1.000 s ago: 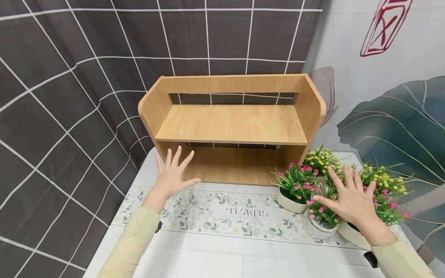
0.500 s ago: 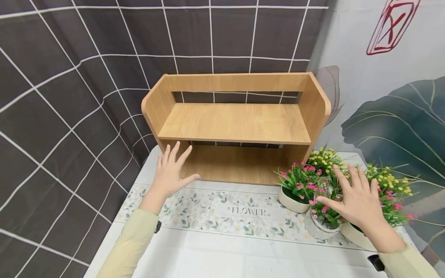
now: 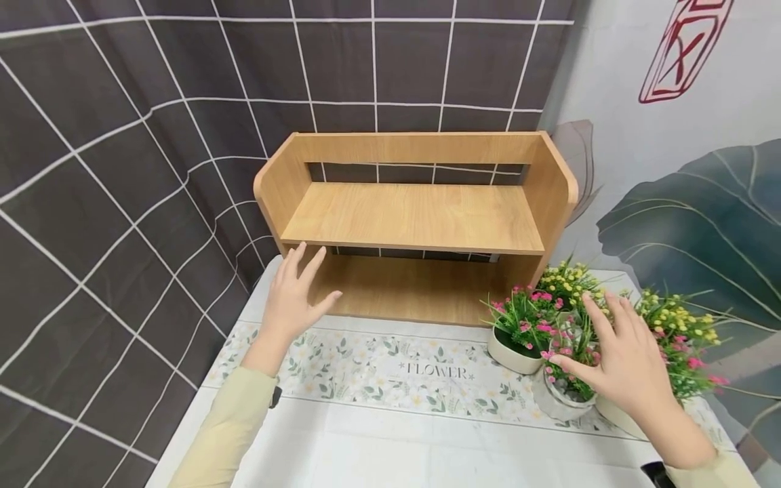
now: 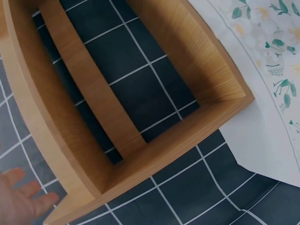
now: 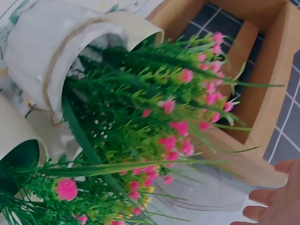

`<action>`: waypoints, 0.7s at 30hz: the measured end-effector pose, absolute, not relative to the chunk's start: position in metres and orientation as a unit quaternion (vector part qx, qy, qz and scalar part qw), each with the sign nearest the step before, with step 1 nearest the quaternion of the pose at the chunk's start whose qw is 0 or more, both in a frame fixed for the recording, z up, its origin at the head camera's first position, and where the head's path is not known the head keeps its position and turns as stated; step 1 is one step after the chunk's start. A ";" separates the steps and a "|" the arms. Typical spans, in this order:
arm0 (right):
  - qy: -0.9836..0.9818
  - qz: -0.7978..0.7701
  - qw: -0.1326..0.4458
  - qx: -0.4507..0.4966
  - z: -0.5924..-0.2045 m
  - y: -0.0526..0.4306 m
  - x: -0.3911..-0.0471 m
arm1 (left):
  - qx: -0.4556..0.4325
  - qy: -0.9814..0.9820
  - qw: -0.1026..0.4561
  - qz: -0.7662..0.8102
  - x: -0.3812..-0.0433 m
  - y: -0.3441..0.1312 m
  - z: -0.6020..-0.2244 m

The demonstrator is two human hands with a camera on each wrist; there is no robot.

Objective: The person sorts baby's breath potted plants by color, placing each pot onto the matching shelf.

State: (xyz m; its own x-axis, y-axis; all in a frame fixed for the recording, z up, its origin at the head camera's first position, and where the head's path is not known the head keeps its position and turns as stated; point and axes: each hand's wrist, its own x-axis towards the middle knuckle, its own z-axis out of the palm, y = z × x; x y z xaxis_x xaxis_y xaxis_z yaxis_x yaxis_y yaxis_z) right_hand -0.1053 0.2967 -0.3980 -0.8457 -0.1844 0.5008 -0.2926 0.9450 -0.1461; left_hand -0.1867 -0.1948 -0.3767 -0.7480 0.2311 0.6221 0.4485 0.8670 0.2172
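Note:
My left hand (image 3: 289, 301) hovers with spread fingers in front of the left end of a two-tier wooden shelf (image 3: 411, 217). It holds nothing. In the left wrist view that hand (image 4: 23, 201) shows at the lower left, beside the shelf's edge. My right hand (image 3: 631, 362), fingers apart and slightly bent, hangs over several potted flowers and overlaps them. Around it are a cream pot with pink flowers (image 3: 515, 356), a white pot with pink flowers (image 3: 564, 403), and yellow flowers (image 3: 683, 318) at the right. The right wrist view shows twine (image 5: 54, 61) round the white pot.
A white table (image 3: 378, 440) carries a floral strip printed FLOWER (image 3: 436, 371) before the shelf. Dark grid-patterned cloth (image 3: 122, 237) hangs behind and at the left. A light curtain with large leaves (image 3: 708, 217) hangs at the right, close to the pots.
The head view has shifted slightly. The fingers of both hands have bent a little more, and the left hand has drawn slightly left relative to the shelf.

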 end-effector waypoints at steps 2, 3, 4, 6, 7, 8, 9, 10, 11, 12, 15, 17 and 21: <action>-0.954 0.112 0.250 0.123 -0.398 0.294 -0.101 | -0.193 -0.906 0.330 -0.182 -0.189 -0.195 -0.374; -0.953 0.113 0.252 0.123 -0.398 0.294 -0.099 | -0.196 -0.901 0.342 -0.183 -0.190 -0.195 -0.372; -0.953 0.116 0.251 0.121 -0.398 0.293 -0.096 | -0.199 -0.896 0.353 -0.183 -0.192 -0.195 -0.370; -0.953 0.121 0.251 0.117 -0.397 0.293 -0.091 | -0.204 -0.887 0.373 -0.181 -0.196 -0.195 -0.366; -0.953 0.125 0.251 0.116 -0.397 0.293 -0.088 | -0.206 -0.884 0.381 -0.179 -0.199 -0.195 -0.364; -0.953 0.129 0.250 0.114 -0.397 0.294 -0.085 | -0.207 -0.881 0.388 -0.178 -0.201 -0.194 -0.361; -0.953 0.135 0.248 0.110 -0.397 0.294 -0.082 | -0.206 -0.879 0.392 -0.177 -0.202 -0.194 -0.358; -0.952 0.140 0.249 0.107 -0.397 0.294 -0.079 | -0.205 -0.877 0.397 -0.175 -0.204 -0.193 -0.354; -0.951 0.144 0.252 0.105 -0.397 0.295 -0.076 | -0.204 -0.876 0.401 -0.175 -0.205 -0.193 -0.350; -0.950 0.150 0.253 0.102 -0.398 0.295 -0.073 | -0.200 -0.876 0.403 -0.173 -0.207 -0.193 -0.346; -0.951 0.168 0.246 0.085 -0.399 0.294 -0.066 | -0.186 -0.874 0.413 -0.178 -0.210 -0.195 -0.336; -0.951 0.183 0.239 0.070 -0.400 0.292 -0.061 | -0.175 -0.872 0.419 -0.184 -0.212 -0.197 -0.332; -0.950 0.209 0.226 0.046 -0.405 0.290 -0.054 | -0.149 -0.868 0.427 -0.205 -0.213 -0.202 -0.326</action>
